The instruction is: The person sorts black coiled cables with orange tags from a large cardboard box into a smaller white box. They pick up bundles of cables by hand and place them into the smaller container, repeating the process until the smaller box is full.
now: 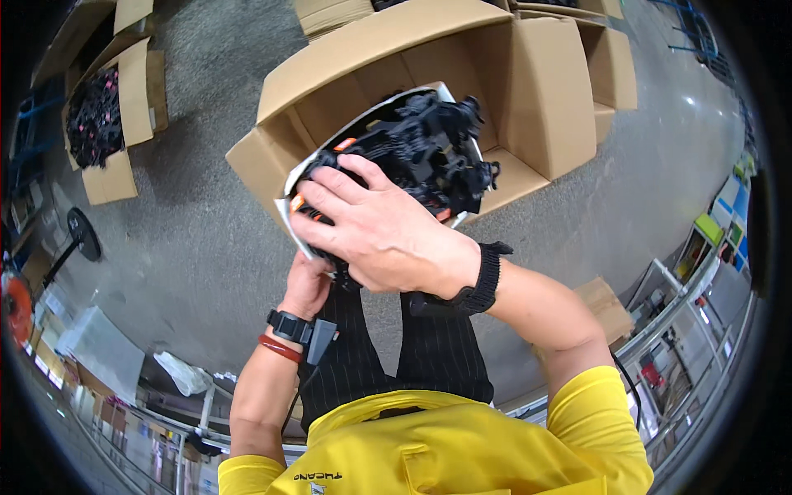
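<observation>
A white-edged box (282, 211), packed with black plastic-looking parts (412, 148) and a few orange pieces, is tilted over a large open cardboard carton (528, 91). My left hand (307, 285) grips the box at its near left corner; its fingertips are partly hidden under the edge. Across the near left of the black parts lies my right hand (388, 231), fingers spread and touching the parts and orange pieces. Some parts bulge over the box's far right edge. What exactly each part is, I cannot tell.
Another cardboard box (128, 95) with black and pink pieces stands on the floor at the far left. More cartons (610, 74) adjoin the large one. A black round-ended stand (82, 233) is at left; metal-framed racks (668, 305) line the right side.
</observation>
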{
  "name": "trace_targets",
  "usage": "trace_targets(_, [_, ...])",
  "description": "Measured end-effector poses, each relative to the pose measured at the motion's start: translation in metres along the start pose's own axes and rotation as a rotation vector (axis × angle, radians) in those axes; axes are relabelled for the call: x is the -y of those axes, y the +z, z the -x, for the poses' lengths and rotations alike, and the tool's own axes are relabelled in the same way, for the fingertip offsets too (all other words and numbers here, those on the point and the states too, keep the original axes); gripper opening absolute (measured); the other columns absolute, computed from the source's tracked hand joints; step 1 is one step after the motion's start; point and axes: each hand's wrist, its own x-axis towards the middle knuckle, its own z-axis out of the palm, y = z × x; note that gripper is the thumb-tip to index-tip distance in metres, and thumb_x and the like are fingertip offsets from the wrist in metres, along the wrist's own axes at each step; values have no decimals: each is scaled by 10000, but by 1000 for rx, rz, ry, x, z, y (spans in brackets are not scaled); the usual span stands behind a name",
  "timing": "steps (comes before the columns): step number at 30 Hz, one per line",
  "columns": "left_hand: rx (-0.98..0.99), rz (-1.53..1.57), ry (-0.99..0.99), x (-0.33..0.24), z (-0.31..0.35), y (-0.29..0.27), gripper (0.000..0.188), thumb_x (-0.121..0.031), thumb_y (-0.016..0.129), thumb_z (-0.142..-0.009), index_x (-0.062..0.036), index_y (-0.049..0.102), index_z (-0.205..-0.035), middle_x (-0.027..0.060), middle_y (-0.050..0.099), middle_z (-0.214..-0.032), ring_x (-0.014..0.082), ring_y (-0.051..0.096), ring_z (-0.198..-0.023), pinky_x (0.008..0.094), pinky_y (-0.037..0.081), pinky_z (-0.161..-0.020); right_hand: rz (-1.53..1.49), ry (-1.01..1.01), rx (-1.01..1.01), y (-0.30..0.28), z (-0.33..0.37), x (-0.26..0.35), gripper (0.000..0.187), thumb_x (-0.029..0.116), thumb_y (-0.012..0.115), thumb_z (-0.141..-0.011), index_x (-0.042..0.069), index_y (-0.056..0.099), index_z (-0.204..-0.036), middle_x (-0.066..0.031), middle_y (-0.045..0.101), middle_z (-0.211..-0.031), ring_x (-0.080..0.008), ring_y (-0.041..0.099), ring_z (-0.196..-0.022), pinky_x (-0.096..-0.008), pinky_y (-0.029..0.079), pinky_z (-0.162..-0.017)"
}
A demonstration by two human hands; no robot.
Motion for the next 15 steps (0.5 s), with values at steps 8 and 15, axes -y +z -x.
trace_targets(8, [-16,38,35,-25,5,-17,479,70,413,-631,-39,529,-1083,39,580,-953,169,547,-894,282,437,-796,-24,520,-702,-54,83,-75,287,-17,525,-740,15,538,-1024,-110,568,-969,-225,543,-907,-314,429,-816])
trace_targets(15, [-48,106,81,-22,15,-67,528,52,430,-620,-72,476,-1132,19,544,-894,140,538,-857,275,438,-811,-332,1160,-179,27,198,-212,309,166,622,-770,9,554,-1028,-144,613,-932,-227,586,-893,-311,456,-796])
